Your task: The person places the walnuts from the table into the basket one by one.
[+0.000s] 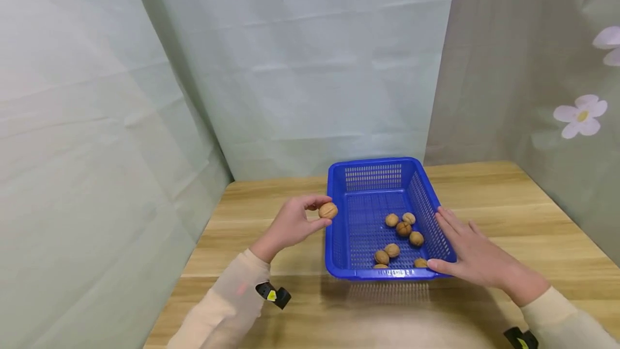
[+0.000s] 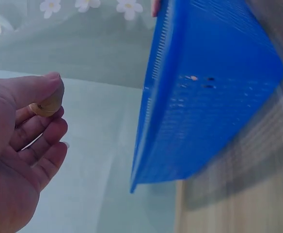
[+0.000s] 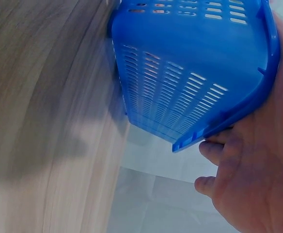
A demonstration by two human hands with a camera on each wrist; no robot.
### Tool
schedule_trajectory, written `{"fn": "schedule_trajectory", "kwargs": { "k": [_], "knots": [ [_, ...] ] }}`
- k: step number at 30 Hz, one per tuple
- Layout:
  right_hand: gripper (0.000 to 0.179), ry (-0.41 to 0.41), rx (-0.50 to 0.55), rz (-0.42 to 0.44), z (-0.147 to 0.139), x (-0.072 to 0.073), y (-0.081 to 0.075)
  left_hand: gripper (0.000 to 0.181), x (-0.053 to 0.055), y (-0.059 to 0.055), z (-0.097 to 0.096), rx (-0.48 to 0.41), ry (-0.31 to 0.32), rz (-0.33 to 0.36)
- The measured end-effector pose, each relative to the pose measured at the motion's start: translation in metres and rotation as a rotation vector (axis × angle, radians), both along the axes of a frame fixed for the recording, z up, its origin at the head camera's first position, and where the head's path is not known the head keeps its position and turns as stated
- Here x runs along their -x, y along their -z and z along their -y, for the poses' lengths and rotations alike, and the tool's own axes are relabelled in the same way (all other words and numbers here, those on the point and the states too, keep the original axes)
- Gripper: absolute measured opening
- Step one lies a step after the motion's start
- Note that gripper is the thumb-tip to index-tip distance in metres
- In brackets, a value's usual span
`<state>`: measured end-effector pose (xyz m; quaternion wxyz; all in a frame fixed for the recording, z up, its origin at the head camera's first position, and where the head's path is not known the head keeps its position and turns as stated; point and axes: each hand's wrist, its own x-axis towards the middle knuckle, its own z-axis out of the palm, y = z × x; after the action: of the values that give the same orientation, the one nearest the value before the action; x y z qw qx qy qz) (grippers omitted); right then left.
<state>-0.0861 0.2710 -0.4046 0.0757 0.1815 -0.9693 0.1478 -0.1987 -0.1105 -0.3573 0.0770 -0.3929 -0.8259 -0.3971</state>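
Between thumb and fingertips my left hand point(image 1: 296, 222) pinches a walnut point(image 1: 328, 210), held at the left rim of a blue plastic basket point(image 1: 363, 273). The same walnut point(image 2: 50, 103) shows partly behind the thumb in the left wrist view. My right hand point(image 1: 477, 257) rests on the basket's front right corner, fingers laid along the right rim and thumb over the front rim. In the right wrist view, the right hand point(image 3: 260, 165) lies against the rim from outside. Several loose walnuts point(image 1: 403, 229) lie on the basket floor, mostly toward its right and front; the front wall partly hides some.
The basket stands on a light wooden table point(image 1: 271, 198). Pale cloth curtains point(image 1: 300, 69) hang behind and at the left, and a flower-printed one point(image 1: 523, 69) hangs at the right. Each wrist carries a small black camera point(image 1: 274, 295).
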Motion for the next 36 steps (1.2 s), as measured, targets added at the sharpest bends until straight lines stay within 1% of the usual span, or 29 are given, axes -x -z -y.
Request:
{"fn": "schedule_trajectory", "kwargs": {
  "k": [2,4,7,8,10,12,14,16,21,25,27,29,31,33,36],
  "knots": [
    [0.101,-0.001,0.000,0.001,-0.001,0.001,0.000,0.039,0.003,-0.007,-0.006,-0.007,0.017,0.008],
    [0.101,-0.002,0.003,0.005,-0.001,0.001,0.000,0.040,0.006,-0.012,-0.013,-0.011,0.047,0.034],
    [0.101,-0.002,0.015,0.016,-0.002,0.001,0.001,0.041,0.015,-0.018,-0.026,-0.029,0.111,0.106],
    [0.101,-0.002,0.016,0.014,-0.002,0.001,0.001,0.041,0.018,-0.020,-0.031,-0.039,0.134,0.143],
    [0.101,-0.002,0.019,0.015,-0.002,0.001,0.001,0.042,0.026,-0.021,-0.041,-0.055,0.166,0.221],
    [0.101,-0.004,0.020,0.011,-0.002,0.000,0.001,0.042,0.033,-0.021,-0.051,-0.063,0.180,0.281],
    [0.101,-0.005,0.018,0.006,-0.002,0.000,0.001,0.043,0.041,-0.020,-0.060,-0.062,0.183,0.321],
    [0.101,-0.005,0.019,0.007,-0.002,0.000,0.001,0.043,0.047,-0.020,-0.069,-0.050,0.181,0.347],
    [0.101,0.002,0.019,0.017,-0.001,0.000,0.001,0.044,0.061,-0.017,-0.089,-0.043,0.167,0.385],
    [0.101,0.009,0.026,0.026,0.000,-0.002,0.002,0.043,0.071,-0.009,-0.100,-0.044,0.131,0.393],
    [0.101,0.010,0.028,0.031,0.000,-0.003,0.002,0.043,0.074,-0.004,-0.103,-0.026,0.124,0.404],
    [0.101,0.009,0.029,0.033,0.001,-0.005,0.001,0.042,0.075,0.000,-0.105,0.017,0.131,0.421],
    [0.101,0.007,0.028,0.033,0.001,-0.006,0.001,0.043,0.074,0.003,-0.108,0.077,0.158,0.426],
    [0.101,0.006,0.026,0.029,0.001,-0.007,0.000,0.043,0.074,0.005,-0.111,0.153,0.190,0.413],
    [0.102,0.007,0.024,0.024,0.001,-0.007,-0.001,0.043,0.074,0.008,-0.116,0.241,0.241,0.386]
  ]
}}
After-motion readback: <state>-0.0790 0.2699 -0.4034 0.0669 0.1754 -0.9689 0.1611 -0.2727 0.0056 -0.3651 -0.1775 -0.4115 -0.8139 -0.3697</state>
